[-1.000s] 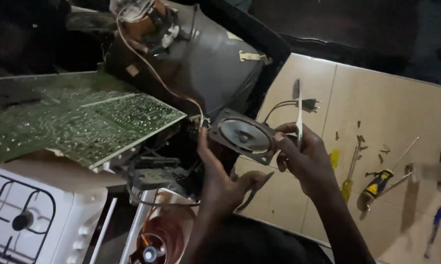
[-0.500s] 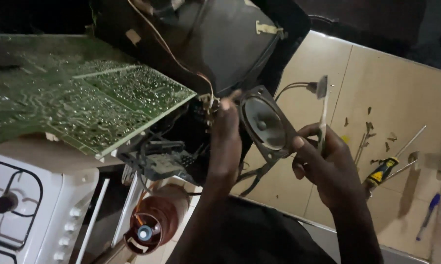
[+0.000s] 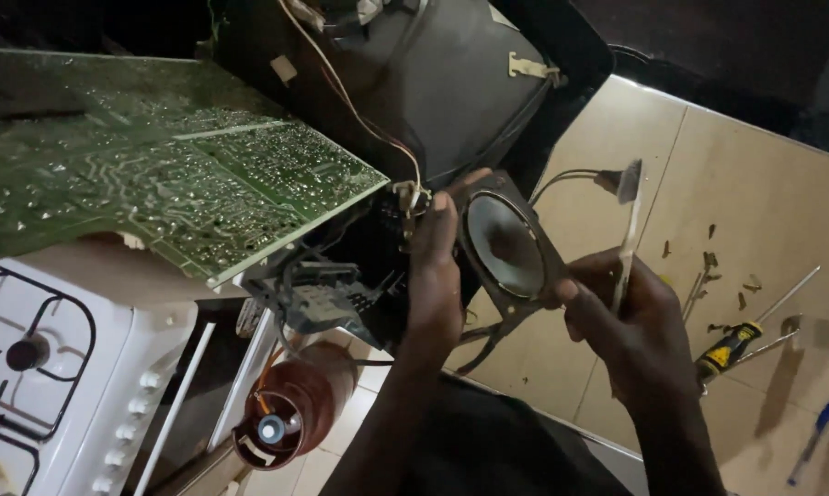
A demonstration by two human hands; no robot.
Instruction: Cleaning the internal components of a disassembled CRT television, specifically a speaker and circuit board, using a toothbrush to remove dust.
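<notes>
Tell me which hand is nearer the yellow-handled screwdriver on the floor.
Right. The right hand, holding a small brush, sits just left of the yellow-handled screwdriver. The left hand grips the speaker, farther left, beyond the right hand.
</notes>
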